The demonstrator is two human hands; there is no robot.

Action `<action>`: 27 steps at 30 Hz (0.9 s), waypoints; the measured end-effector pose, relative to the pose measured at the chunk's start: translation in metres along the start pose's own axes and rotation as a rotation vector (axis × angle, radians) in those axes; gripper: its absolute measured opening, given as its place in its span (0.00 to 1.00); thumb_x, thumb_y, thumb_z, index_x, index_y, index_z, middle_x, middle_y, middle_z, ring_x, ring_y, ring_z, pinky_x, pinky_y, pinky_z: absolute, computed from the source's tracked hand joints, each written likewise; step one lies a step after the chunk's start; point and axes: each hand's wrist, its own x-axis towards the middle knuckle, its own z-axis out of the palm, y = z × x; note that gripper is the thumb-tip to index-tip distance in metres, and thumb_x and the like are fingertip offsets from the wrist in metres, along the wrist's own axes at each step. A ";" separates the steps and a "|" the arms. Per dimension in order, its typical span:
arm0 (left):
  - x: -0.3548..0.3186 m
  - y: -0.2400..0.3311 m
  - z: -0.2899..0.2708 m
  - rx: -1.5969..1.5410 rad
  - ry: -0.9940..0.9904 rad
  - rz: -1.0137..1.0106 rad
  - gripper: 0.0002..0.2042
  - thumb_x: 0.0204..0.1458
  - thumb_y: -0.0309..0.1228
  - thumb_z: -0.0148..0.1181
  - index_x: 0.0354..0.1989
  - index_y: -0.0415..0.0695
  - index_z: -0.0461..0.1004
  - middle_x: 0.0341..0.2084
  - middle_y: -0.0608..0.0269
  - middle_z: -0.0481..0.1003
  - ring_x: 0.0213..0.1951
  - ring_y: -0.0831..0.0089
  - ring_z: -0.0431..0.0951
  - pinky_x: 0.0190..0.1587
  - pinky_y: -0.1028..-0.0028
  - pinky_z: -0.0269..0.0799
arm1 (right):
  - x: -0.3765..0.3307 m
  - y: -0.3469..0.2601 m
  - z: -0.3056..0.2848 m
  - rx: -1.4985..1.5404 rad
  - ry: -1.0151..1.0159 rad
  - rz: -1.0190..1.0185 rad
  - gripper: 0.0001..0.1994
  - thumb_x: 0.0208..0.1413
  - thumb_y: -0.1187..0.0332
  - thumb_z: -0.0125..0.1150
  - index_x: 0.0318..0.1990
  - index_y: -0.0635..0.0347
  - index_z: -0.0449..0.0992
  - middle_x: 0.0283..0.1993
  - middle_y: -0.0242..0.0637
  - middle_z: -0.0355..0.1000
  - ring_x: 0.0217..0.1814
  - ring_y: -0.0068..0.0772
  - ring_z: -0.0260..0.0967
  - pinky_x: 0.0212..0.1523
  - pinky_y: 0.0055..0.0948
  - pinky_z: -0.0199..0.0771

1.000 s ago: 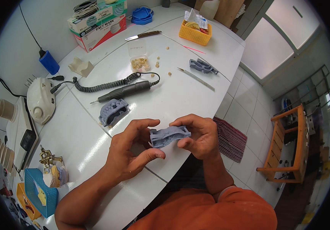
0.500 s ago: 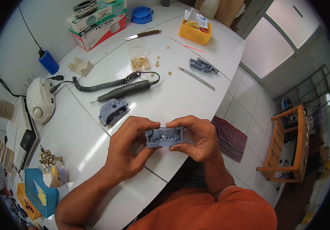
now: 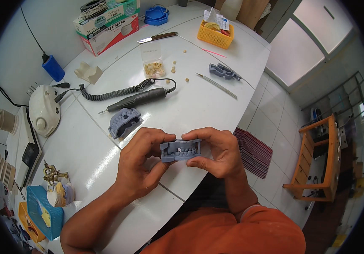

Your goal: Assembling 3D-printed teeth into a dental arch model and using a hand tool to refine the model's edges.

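Observation:
Between both hands, above the near edge of the white tiled table, is a grey dental model (image 3: 181, 150) with upper and lower teeth together and its tooth side toward me. My left hand (image 3: 144, 156) grips its left end, thumb below and index finger on top. At the right end my right hand (image 3: 215, 152) pinches it the same way. A second grey dental model (image 3: 124, 123) lies on the table beyond my left hand. Just past it rests a black rotary handpiece (image 3: 136, 100) on a coiled cord.
A clear box of artificial teeth (image 3: 154, 68), loose teeth, a knife (image 3: 157, 37), a pointed metal tool (image 3: 216, 86) and a grey model piece (image 3: 224, 72) lie farther back. A yellow basket (image 3: 215, 37) stands behind. Left are a white control unit (image 3: 45, 111), an articulator (image 3: 59, 186) and a blue basket (image 3: 45, 211).
The dental model has tipped very slightly in my hands, and my right thumb has shifted a little on its lower edge. All else stays in place.

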 end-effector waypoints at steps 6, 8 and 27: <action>0.001 0.005 0.001 0.026 -0.010 -0.016 0.27 0.51 0.13 0.74 0.61 0.37 0.75 0.54 0.55 0.71 0.54 0.67 0.81 0.52 0.69 0.84 | -0.002 -0.002 0.000 0.016 -0.008 0.105 0.29 0.46 0.72 0.87 0.55 0.72 0.83 0.51 0.48 0.85 0.54 0.36 0.84 0.58 0.33 0.83; 0.002 0.007 0.003 0.073 0.006 0.006 0.27 0.48 0.15 0.77 0.59 0.37 0.77 0.53 0.55 0.73 0.51 0.65 0.82 0.52 0.69 0.85 | 0.000 -0.004 0.001 0.020 -0.011 0.087 0.28 0.46 0.71 0.87 0.55 0.71 0.83 0.50 0.48 0.85 0.53 0.35 0.85 0.57 0.33 0.83; 0.000 0.001 0.005 0.179 0.095 0.079 0.24 0.47 0.18 0.77 0.55 0.41 0.82 0.43 0.57 0.79 0.35 0.70 0.82 0.35 0.71 0.80 | 0.001 0.001 0.000 0.002 -0.062 0.058 0.27 0.47 0.68 0.87 0.54 0.69 0.83 0.46 0.47 0.87 0.50 0.36 0.87 0.54 0.33 0.88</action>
